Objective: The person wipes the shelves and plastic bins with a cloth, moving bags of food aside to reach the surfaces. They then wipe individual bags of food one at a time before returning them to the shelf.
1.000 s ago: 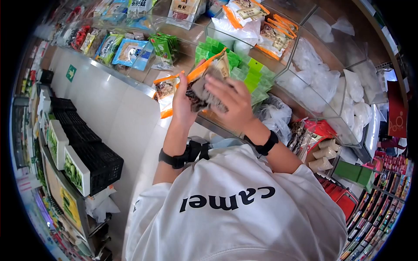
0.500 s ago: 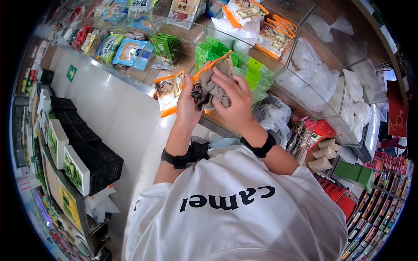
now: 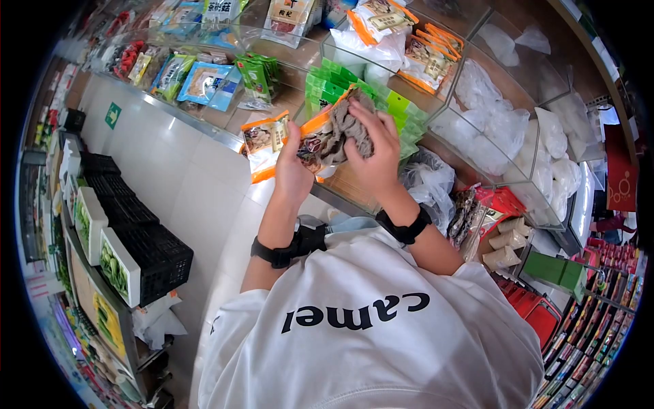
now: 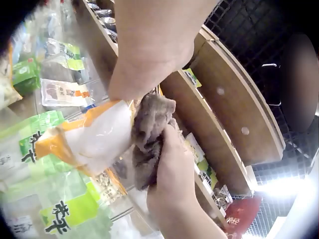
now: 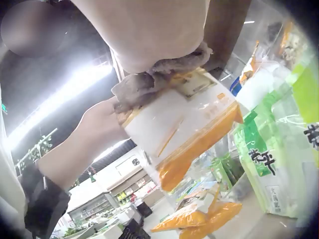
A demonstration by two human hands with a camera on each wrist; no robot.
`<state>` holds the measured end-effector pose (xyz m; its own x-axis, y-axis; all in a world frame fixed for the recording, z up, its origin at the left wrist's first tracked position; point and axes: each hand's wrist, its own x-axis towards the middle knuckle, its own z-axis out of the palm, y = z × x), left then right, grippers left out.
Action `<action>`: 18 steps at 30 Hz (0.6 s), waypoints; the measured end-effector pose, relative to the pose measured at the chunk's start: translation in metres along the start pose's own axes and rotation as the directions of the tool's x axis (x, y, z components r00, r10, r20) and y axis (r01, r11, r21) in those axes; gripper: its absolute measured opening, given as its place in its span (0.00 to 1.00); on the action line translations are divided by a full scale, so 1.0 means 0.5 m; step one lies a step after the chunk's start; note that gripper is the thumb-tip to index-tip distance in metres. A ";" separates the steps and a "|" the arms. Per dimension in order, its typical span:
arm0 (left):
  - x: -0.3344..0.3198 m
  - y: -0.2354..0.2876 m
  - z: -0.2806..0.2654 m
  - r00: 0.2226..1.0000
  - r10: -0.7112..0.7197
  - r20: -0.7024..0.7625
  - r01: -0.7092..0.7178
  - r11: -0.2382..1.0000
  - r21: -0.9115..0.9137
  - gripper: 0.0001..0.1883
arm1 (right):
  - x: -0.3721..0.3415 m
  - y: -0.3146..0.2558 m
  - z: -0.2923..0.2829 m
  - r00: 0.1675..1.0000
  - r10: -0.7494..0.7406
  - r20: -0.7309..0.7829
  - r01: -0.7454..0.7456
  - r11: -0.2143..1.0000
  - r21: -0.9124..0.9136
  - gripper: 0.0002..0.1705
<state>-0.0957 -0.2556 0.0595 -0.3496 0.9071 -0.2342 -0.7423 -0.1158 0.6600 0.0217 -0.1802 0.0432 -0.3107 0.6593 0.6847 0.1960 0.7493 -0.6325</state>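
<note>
In the head view the left hand [image 3: 294, 170] grips an orange-edged food packet [image 3: 315, 146] by its near side, thumb up along it. A grey-brown cloth [image 3: 353, 126] lies bunched on the packet's face, pinched and pressed there by the curled fingers of the right hand [image 3: 376, 153]. The left wrist view shows the cloth [image 4: 149, 124] under the right hand [image 4: 172, 174], beside the packet's white back [image 4: 104, 134]. Seen from the right wrist, the packet [image 5: 184, 119] hangs tilted, the cloth [image 5: 139, 87] along its upper edge.
Another orange-edged packet [image 3: 264, 146] lies left of the hands on the shelf edge. Green packets [image 3: 402, 116] stand behind them. Clear dividers separate white plastic bags [image 3: 487, 123] at right. Black crates [image 3: 146, 238] stand across the aisle at left.
The cloth and right hand have moved up and right over the packet, uncovering more of its printed face. The left hand keeps its grip and has shifted slightly.
</note>
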 end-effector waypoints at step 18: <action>-0.006 0.001 -0.023 0.996 -0.042 0.084 0.040 0.999 0.022 0.29 | 0.038 0.076 -0.027 0.953 0.302 0.007 -0.299 0.940 0.166 0.25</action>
<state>-0.1016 -0.2633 0.0522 -0.2687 0.9421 -0.2005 -0.7429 -0.0702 0.6658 0.0360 -0.1385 0.0371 -0.2436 0.8544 0.4590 0.1224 0.4965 -0.8593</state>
